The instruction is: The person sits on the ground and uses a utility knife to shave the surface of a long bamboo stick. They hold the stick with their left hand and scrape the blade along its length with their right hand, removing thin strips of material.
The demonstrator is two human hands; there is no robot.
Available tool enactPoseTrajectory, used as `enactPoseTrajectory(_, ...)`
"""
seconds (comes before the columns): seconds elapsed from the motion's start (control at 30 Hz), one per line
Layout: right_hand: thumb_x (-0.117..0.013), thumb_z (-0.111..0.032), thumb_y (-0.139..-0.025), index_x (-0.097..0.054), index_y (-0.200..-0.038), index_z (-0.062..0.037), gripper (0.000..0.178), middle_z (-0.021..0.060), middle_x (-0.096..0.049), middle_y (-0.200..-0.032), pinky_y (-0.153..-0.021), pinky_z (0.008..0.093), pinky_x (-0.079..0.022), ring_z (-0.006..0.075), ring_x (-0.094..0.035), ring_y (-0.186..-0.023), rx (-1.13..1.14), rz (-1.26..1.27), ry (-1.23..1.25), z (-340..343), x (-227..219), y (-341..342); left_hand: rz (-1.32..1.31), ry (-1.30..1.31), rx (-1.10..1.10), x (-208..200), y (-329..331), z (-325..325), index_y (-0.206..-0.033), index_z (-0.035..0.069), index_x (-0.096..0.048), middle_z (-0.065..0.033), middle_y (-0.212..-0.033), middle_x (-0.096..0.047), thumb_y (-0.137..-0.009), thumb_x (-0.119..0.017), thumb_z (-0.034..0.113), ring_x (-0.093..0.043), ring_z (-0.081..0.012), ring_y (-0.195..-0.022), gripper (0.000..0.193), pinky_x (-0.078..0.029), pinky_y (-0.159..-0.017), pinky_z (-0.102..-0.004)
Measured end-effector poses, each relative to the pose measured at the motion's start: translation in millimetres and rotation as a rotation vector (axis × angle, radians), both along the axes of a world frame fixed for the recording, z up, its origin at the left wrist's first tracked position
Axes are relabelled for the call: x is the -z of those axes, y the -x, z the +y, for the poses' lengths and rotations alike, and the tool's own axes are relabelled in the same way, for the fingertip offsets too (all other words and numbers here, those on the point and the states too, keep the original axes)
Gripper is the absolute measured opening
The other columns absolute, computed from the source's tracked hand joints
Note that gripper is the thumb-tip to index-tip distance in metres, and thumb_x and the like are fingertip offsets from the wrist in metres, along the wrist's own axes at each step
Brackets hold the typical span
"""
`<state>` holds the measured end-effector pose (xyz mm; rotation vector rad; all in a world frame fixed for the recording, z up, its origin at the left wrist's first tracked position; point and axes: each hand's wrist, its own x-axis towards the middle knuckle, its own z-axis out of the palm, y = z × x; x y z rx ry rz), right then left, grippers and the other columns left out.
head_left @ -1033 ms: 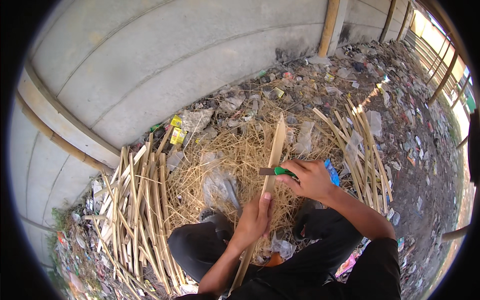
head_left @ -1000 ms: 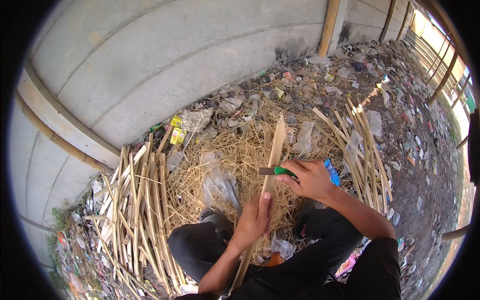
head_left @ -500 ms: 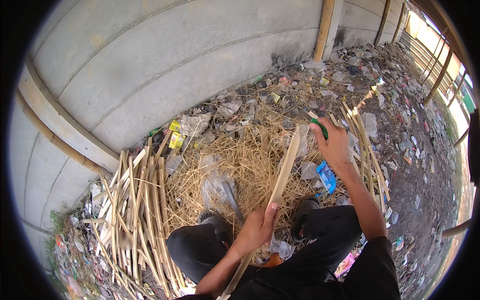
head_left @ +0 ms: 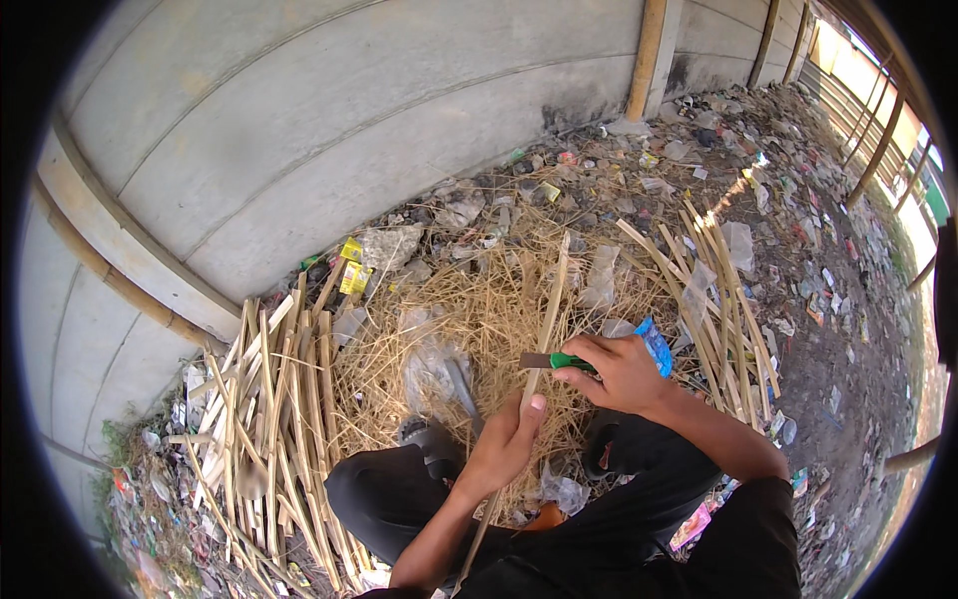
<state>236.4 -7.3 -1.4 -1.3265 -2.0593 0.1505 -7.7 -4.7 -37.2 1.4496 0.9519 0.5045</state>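
Note:
My left hand (head_left: 504, 449) is wrapped round a long pale bamboo strip (head_left: 551, 309), which slants up and away from between my legs. My right hand (head_left: 624, 374) grips the green handle of a short knife (head_left: 536, 360). Its broad brownish blade lies across the strip, just above my left fingers. Pale shavings (head_left: 479, 295) cover the ground in front of me, under the strip's far end.
A pile of split strips (head_left: 284, 429) lies to my left, a smaller bundle (head_left: 723, 309) to my right. A grey wall (head_left: 399, 90) stands behind the shavings. Plastic litter, a blue packet (head_left: 654, 344) and a dark blade-like piece (head_left: 463, 389) lie around my feet.
My right hand has drawn the knife back toward me, from beyond the strip's far end to just above my left hand. The strip now stands straighter, its far end shifted left.

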Motion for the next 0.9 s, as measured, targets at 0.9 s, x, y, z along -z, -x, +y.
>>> enactPoseTrajectory(0.9,-0.073,-0.031,-0.108,-0.071,-0.111,-0.0048,0.026,0.0111,-0.077,-0.090,-0.060,0.0374,-0.056,0.0303,-0.074,-0.065,0.321,0.131,-0.038,32.2,7.1,-67.1,-0.135,0.026,0.048,18.5,3.8,-4.4,-0.099,0.004,-0.055,0.0011,-0.073,-0.045,-0.122,-0.035,0.047,-0.044,-0.0109,-0.065,0.053,-0.040,-0.061,-0.0314)
